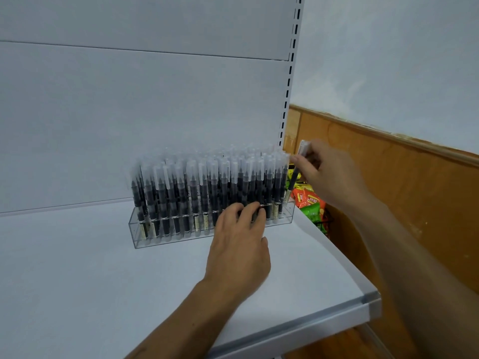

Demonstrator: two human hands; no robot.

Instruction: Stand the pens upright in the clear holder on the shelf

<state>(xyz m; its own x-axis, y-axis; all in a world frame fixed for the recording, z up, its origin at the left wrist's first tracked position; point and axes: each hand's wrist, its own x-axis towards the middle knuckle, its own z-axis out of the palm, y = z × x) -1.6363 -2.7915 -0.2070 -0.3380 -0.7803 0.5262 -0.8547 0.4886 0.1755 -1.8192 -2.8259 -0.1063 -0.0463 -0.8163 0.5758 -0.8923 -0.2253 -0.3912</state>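
Observation:
A clear holder [141, 235] stands on the white shelf [103, 281], packed with several upright black pens [181, 193] with frosted caps. My left hand [238, 244] rests against the holder's front wall, its fingertips curled over the top edge and touching the pens there. My right hand [329, 172] is at the holder's right end and pinches one pen [294, 181], which is tilted slightly with its lower end at the holder's right corner.
The shelf's back panel and a slotted upright [290, 81] rise behind the holder. To the right, past the shelf's edge, colourful snack packets [309, 203] sit in a wire rack against a wooden wall panel [414, 203]. The shelf's front lip [311, 330] runs at lower right.

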